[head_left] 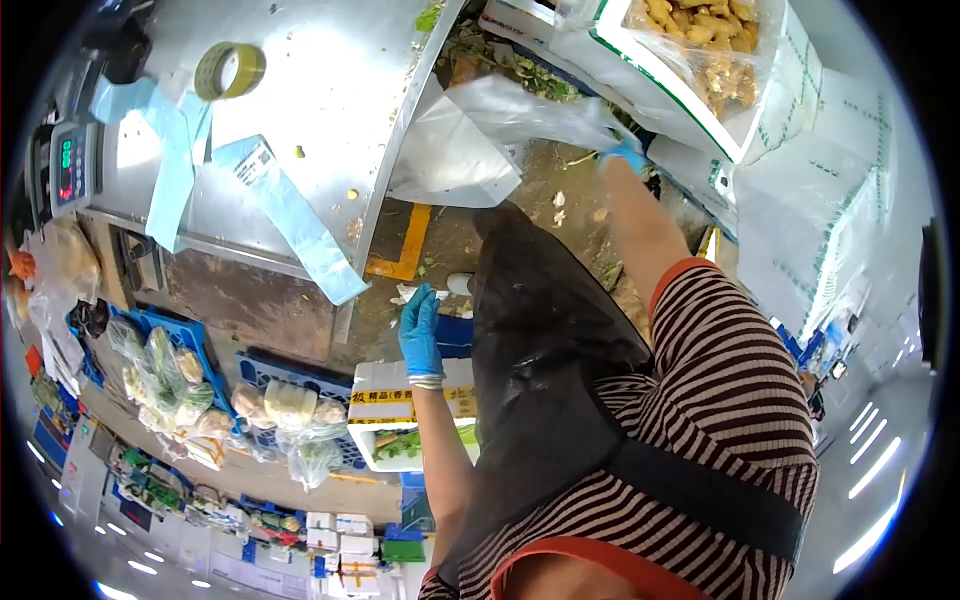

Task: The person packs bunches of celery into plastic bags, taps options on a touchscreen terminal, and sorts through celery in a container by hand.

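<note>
My left hand (420,338), in a blue glove, hangs beside the black apron (545,330). Its fingers stretch out loosely, and I see nothing held in them. Farther out at the right, my right hand (625,155), also blue-gloved and partly blurred, grips the end of a clear plastic bag (545,112). The bag trails left toward a whitish plastic liner (455,155) at the table edge. The fingertips of my right hand are partly hidden by blur and plastic.
A metal table (310,100) carries a tape roll (229,71), light-blue strips (290,215) and a scale (72,165). A foam box of ginger (710,40) stands upper right. Near my left hand are a foam box of greens (385,400) and bagged vegetables (165,375) on blue crates.
</note>
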Motion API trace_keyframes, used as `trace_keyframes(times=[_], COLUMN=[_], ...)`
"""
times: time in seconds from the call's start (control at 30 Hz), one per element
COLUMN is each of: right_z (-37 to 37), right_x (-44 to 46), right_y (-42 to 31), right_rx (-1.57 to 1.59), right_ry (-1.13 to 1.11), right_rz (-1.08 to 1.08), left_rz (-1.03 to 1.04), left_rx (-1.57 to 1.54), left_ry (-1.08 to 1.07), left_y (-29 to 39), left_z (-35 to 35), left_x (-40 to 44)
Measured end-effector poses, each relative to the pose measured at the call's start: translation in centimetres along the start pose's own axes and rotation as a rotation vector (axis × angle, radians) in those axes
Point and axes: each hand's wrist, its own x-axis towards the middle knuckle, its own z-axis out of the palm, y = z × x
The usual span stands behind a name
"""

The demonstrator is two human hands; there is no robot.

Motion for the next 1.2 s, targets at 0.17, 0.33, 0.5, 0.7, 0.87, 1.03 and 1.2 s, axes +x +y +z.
trace_keyframes(times=[0.17, 0.33, 0.5, 0.7, 0.87, 1.03, 1.2], right_z=[-7.6, -10.5, -16.0, -19.0, -24.1, -30.6, -31.4], right_x=[-2.5, -20.1, -44.8, -56.8, -58.9, -56.5, -55.3], right_y=[-10.8, -13.7, -11.0, -2.9, 4.6, 16.1, 20.9], right_rx=[-0.084, -0.815, -1.411, -0.662, -0.836, -0.758, -1.012], right_ry=[-0.332, -1.029, -1.982, -1.694, -1.595, -1.597, -1.907], right_rz=[-0.358, -1.260, -1.250, -2.079, -1.325, -1.150, -0.920], left_rz=[0.178, 0.531, 1.098, 0.779, 0.277, 0.459, 0.579], left_rx=[0.209, 0.555, 0.705, 0.497, -0.572, -0.847, -0.998], left_ry=[-0.027, -0.069, 0.106, -0.017, 0.069, 0.161, 0.070], left_y=[-3.8, -0.1, 7.1, -2.7, -9.6, -17.2, -16.9], left_z=[-0.4, 1.5, 1.1, -7.0, -17.9, -21.3, -20.3], left_x=[-0.2, -3.7, -10.1, -13.4, -19.2, -22.1, -26.6])
